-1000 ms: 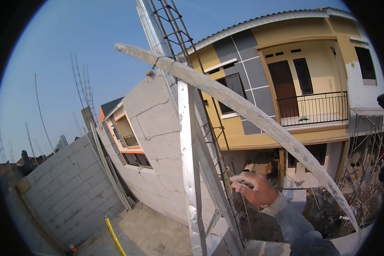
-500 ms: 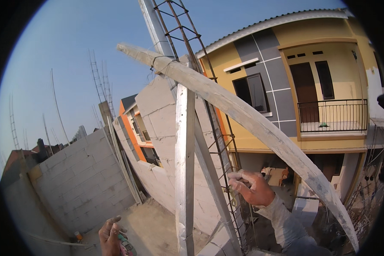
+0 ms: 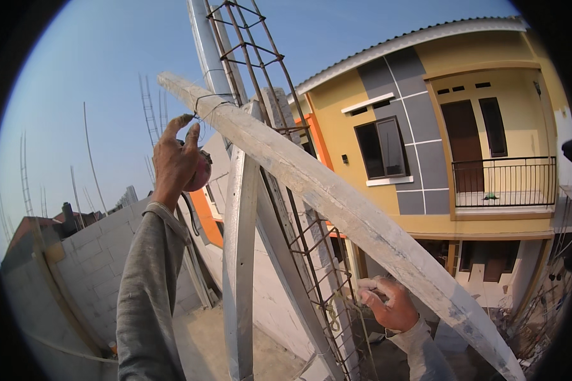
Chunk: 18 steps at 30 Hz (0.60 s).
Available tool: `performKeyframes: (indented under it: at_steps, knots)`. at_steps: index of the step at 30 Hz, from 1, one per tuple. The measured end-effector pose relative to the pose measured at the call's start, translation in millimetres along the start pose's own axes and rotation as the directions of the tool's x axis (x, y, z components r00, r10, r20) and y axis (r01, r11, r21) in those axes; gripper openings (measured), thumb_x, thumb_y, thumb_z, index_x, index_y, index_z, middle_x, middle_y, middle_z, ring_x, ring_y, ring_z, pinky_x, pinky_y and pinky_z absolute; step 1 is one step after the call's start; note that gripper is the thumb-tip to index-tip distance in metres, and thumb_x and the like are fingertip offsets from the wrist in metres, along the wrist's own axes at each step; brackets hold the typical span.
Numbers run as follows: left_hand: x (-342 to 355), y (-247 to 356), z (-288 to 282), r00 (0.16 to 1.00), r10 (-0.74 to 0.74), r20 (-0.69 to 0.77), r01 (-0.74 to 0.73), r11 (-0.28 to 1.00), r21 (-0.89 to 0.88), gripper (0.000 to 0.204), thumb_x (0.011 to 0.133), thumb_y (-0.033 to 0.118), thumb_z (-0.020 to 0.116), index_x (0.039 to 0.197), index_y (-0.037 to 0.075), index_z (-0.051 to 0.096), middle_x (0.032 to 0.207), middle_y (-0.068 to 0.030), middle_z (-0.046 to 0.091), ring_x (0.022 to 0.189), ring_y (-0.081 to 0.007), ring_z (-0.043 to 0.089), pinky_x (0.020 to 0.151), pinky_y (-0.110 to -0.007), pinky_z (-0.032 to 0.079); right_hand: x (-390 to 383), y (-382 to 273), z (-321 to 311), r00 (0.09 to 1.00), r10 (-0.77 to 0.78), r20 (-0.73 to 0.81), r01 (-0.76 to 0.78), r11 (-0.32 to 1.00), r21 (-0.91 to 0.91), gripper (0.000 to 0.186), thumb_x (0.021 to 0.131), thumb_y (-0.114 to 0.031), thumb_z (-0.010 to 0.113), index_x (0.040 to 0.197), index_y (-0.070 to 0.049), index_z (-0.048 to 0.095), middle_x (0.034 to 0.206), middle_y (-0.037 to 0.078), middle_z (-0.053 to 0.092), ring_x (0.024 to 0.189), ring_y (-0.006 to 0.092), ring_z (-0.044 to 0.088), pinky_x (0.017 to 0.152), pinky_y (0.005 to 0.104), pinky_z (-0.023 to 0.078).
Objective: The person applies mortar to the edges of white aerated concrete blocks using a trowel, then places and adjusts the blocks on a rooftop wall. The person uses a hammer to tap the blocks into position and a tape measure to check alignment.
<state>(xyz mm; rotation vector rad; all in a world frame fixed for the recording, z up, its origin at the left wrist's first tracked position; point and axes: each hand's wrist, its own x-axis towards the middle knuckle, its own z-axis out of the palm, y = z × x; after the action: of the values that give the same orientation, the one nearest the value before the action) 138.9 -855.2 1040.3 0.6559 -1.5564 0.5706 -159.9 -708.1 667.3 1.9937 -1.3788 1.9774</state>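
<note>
A long, pale, cement-smeared beam (image 3: 311, 174) slants across the view from upper left to lower right. Thin dark wire (image 3: 211, 101) loops around its upper end, by an upright metal channel (image 3: 211, 57). My left hand (image 3: 171, 159) is raised just left of that wire, index fingertip and thumb at its loose ends. Its other fingers curl around a rounded pink object (image 3: 200, 171), mostly hidden by the hand. Below the beam, my right hand (image 3: 389, 305) is closed with bent fingers beside the steel rebar cage (image 3: 321, 254); whatever it may hold cannot be made out.
A perforated metal strut (image 3: 240, 254) stands under the beam. Light block walls (image 3: 102, 260) enclose the left side, with bare rebar rising behind. To the right is a yellow and grey house (image 3: 419, 127) with a railed balcony. Greenish cord (image 3: 332, 316) hangs on the cage.
My left hand has risen from the lower edge to the wire at the beam's upper end. The view has shifted, and my right hand stays by the rebar cage.
</note>
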Motion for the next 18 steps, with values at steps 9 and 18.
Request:
performKeyframes:
  at_steps: [9, 18]
  knots:
    - [10, 1, 24, 0.994, -0.026, -0.111, 0.023, 0.999, -0.029, 0.034, 0.102, 0.029, 0.064, 0.125, 0.004, 0.066, 0.124, -0.0178, 0.071, 0.115, -0.0345, 0.068, 0.099, -0.045, 0.051, -54, 97, -17, 0.997, -0.063, -0.05, 0.048, 0.964, -0.261, 0.029, 0.103, -0.015, 0.059, 0.126, 0.002, 0.065, 0.105, 0.013, 0.074, 0.088, 0.0174, 0.071, 0.075, 0.0298, 0.058]
    - [13, -13, 24, 0.995, -0.024, -0.094, 0.008, 0.985, -0.17, 0.036, 0.106, 0.033, 0.057, 0.121, 0.002, 0.068, 0.107, -0.0141, 0.074, 0.099, -0.0231, 0.068, 0.091, -0.037, 0.052, -72, 117, -16, 0.985, 0.164, -0.047, -0.157, 0.978, 0.137, 0.029, 0.104, -0.016, 0.059, 0.125, 0.002, 0.065, 0.103, 0.013, 0.074, 0.086, 0.0169, 0.071, 0.073, 0.0297, 0.058]
